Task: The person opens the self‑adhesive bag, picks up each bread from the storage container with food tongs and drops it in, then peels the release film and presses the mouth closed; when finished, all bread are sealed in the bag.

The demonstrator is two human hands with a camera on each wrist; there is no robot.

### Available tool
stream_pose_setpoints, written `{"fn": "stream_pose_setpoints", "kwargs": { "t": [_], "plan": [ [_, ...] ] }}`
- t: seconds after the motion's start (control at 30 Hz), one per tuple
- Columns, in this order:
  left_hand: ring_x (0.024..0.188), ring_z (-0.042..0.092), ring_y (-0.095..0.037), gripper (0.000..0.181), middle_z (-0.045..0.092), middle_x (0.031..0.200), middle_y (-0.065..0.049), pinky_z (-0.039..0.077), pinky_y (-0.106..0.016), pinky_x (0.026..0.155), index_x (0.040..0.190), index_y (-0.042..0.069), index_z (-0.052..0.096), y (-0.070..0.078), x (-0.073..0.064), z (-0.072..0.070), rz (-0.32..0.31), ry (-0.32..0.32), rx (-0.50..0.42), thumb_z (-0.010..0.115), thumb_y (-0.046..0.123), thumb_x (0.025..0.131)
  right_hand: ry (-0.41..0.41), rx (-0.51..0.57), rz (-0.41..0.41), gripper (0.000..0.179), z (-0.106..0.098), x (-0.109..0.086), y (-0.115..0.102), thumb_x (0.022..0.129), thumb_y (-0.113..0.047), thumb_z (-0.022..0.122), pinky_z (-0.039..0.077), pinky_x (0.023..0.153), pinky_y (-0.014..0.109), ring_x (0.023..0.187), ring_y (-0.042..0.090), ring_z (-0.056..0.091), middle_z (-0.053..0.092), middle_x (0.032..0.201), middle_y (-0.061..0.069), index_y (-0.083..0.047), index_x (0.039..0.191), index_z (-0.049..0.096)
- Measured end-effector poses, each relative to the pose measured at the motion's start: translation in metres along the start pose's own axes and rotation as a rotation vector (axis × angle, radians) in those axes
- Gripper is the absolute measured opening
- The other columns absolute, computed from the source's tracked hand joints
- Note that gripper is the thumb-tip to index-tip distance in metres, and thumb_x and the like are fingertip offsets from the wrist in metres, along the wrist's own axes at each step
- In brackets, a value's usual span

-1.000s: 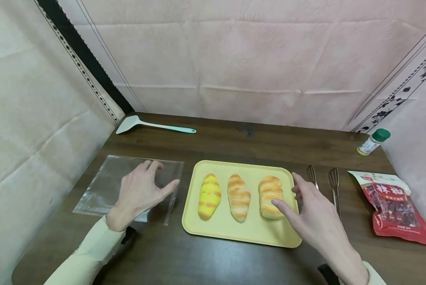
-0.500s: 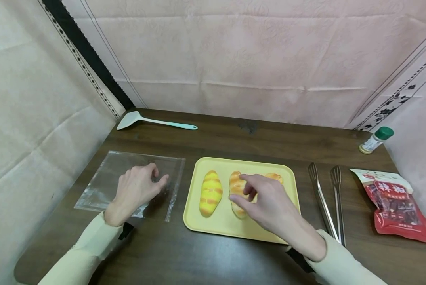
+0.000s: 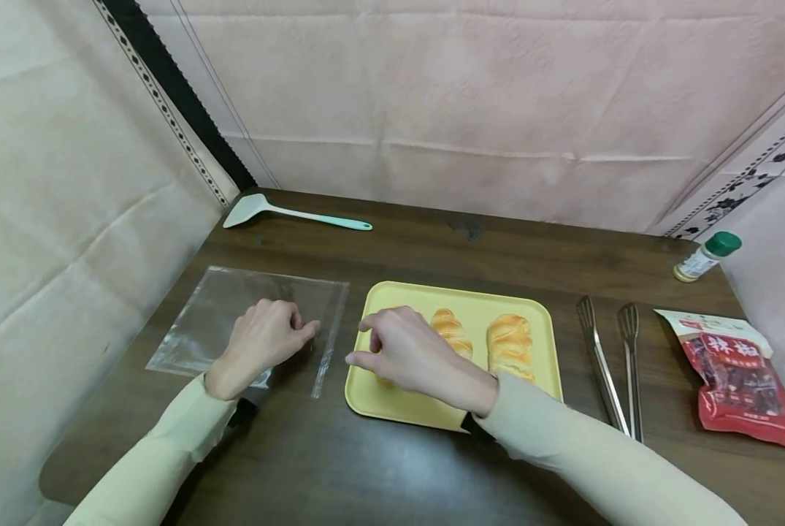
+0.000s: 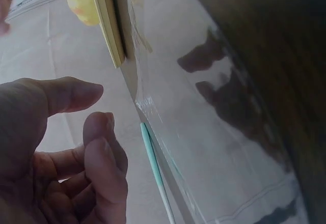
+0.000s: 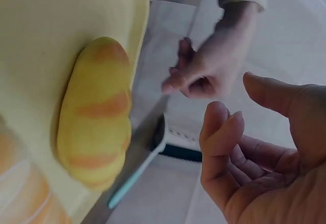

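My left hand hovers over a clear plastic bag lying flat on the table. Its fingers are loosely bent, with a gap to the thumb and nothing between them in the left wrist view. Above the left part of a yellow tray is my right hand, also loosely bent and holding nothing. It mostly hides a yellow bread roll from the head view; the right wrist view shows that roll whole on the tray. Beside it lie a long golden bread roll and a blockier bread loaf.
Two metal forks or tongs lie right of the tray, beside a red food packet. A green-capped bottle stands tilted in view at the back right. A pale turquoise spatula lies at the back left, near the cloth wall.
My right hand has swept left across the tray, from its right edge to above the yellow roll. The left hand stays over the bag, its thumb and fingers drawn slightly closer together.
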State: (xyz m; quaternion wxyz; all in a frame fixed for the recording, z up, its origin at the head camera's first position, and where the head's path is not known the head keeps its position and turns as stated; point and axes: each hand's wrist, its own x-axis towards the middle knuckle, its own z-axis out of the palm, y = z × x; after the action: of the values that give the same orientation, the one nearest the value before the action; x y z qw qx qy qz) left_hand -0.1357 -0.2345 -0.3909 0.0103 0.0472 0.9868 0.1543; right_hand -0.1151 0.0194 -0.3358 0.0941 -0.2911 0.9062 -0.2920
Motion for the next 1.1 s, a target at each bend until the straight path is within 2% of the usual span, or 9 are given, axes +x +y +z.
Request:
{"fn": "stream_pose_setpoints", "kwargs": {
  "t": [0.07, 0.13, 0.23, 0.3, 0.43, 0.6, 0.8, 1.03, 1.1],
  "plan": [
    [0.055, 0.047, -0.015, 0.049, 0.046, 0.057, 0.004, 0.032, -0.029, 0.047, 0.059, 0.016, 0.054, 0.0, 0.001, 0.0, 0.001, -0.01, -0.003, 0.079, 0.036, 0.096, -0.059, 0.012, 0.027, 0.034, 0.006, 0.014, -0.004, 0.097, -0.03, 0.084, 0.057, 0.078, 0.03, 0.07, 0.01, 0.069, 0.079, 0.076, 0.0, -0.003, 0.117, 0.081],
    [0.054, 0.045, -0.014, 0.051, 0.043, 0.056, 0.005, 0.031, -0.028, 0.047, 0.058, 0.017, 0.053, 0.001, 0.003, 0.0, -0.005, -0.027, -0.005, 0.079, 0.037, 0.097, -0.113, 0.028, 0.061, 0.033, 0.013, 0.028, -0.006, 0.098, -0.029, 0.083, 0.054, 0.069, 0.028, 0.06, 0.008, 0.062, 0.079, 0.081, 0.002, -0.002, 0.118, 0.081],
    [0.052, 0.044, -0.014, 0.053, 0.042, 0.055, 0.006, 0.03, -0.027, 0.047, 0.057, 0.017, 0.053, 0.002, 0.006, 0.001, -0.027, -0.079, -0.002, 0.078, 0.041, 0.097, -0.183, 0.023, 0.117, 0.021, 0.025, 0.048, -0.009, 0.098, -0.025, 0.084, 0.045, 0.057, 0.023, 0.055, 0.009, 0.054, 0.072, 0.077, 0.002, -0.005, 0.102, 0.083],
    [0.052, 0.041, -0.013, 0.056, 0.04, 0.054, 0.007, 0.029, -0.027, 0.047, 0.055, 0.018, 0.051, 0.003, 0.008, 0.002, -0.045, -0.124, 0.003, 0.078, 0.045, 0.097, -0.212, -0.007, 0.143, 0.02, 0.036, 0.06, -0.008, 0.096, -0.024, 0.085, 0.042, 0.054, 0.023, 0.058, 0.012, 0.052, 0.064, 0.074, 0.001, -0.007, 0.088, 0.079],
    [0.051, 0.033, -0.013, 0.061, 0.031, 0.054, 0.007, 0.025, -0.029, 0.048, 0.052, 0.02, 0.043, 0.004, 0.012, 0.005, -0.055, -0.2, 0.028, 0.074, 0.048, 0.096, -0.215, -0.091, 0.138, 0.026, 0.072, 0.088, 0.011, 0.093, -0.026, 0.088, 0.048, 0.056, 0.027, 0.065, 0.013, 0.058, 0.061, 0.076, -0.001, -0.014, 0.078, 0.069],
    [0.054, 0.032, -0.013, 0.053, 0.029, 0.056, 0.007, 0.026, -0.029, 0.051, 0.051, 0.022, 0.037, 0.002, 0.016, 0.008, -0.053, -0.26, 0.074, 0.068, 0.034, 0.091, -0.216, -0.148, 0.102, 0.025, 0.115, 0.118, 0.039, 0.087, -0.028, 0.093, 0.054, 0.059, 0.028, 0.07, 0.015, 0.065, 0.068, 0.081, -0.002, -0.019, 0.079, 0.071],
    [0.057, 0.045, -0.018, 0.04, 0.041, 0.061, 0.001, 0.037, -0.031, 0.052, 0.055, 0.02, 0.041, -0.002, 0.019, 0.013, -0.047, -0.306, 0.07, 0.066, 0.024, 0.086, -0.196, -0.215, 0.039, 0.032, 0.133, 0.124, 0.042, 0.081, -0.033, 0.098, 0.053, 0.055, 0.029, 0.069, 0.014, 0.066, 0.068, 0.08, -0.006, -0.023, 0.081, 0.068],
    [0.064, 0.058, -0.024, 0.03, 0.064, 0.071, -0.005, 0.047, -0.041, 0.055, 0.064, 0.016, 0.06, -0.038, 0.037, 0.054, -0.012, -0.301, 0.133, 0.063, 0.029, 0.091, -0.187, -0.237, -0.045, 0.03, 0.139, 0.119, 0.039, 0.082, -0.026, 0.095, 0.051, 0.053, 0.029, 0.066, 0.014, 0.064, 0.066, 0.078, -0.005, -0.023, 0.082, 0.065],
    [0.064, 0.06, -0.024, 0.032, 0.066, 0.072, -0.005, 0.048, -0.041, 0.055, 0.063, 0.017, 0.061, -0.041, 0.038, 0.058, 0.0, -0.306, 0.149, 0.063, 0.029, 0.093, -0.178, -0.239, -0.055, 0.029, 0.14, 0.118, 0.04, 0.082, -0.025, 0.094, 0.051, 0.052, 0.029, 0.065, 0.014, 0.064, 0.066, 0.077, -0.005, -0.022, 0.081, 0.065]
  ]
}}
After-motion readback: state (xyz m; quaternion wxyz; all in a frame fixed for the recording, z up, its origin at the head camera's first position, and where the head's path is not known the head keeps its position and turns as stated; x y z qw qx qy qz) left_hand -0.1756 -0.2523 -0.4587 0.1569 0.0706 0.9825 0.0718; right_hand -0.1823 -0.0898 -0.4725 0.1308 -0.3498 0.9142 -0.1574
